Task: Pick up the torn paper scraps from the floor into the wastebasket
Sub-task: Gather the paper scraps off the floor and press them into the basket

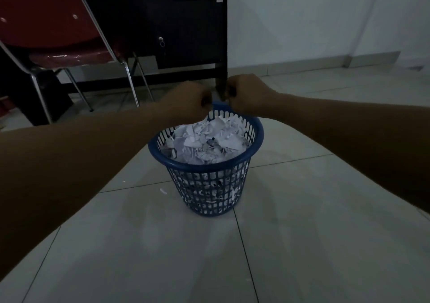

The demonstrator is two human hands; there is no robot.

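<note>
With both grips curled at the 12 o'clock rim of the blue wastebasket (206, 161), contents unseen, the left hand (186, 104) and right hand (250, 95) are positioned directly above the paper scraps (209, 137).

Scraps (204, 140) in wastebasket (209, 163) — chair (58, 35) behind

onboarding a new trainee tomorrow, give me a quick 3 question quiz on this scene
1. True or false: the blue wastebasket is empty.
2. Where do the left hand and right hand sit? A) flat on the floor B) curled, close together above the basket's far rim C) on the red chair
3. What small white thing lies on the floor tiles left of the basket?

Key: 1 false, it holds paper scraps. 2 B. 3 a stray scrap.
</note>
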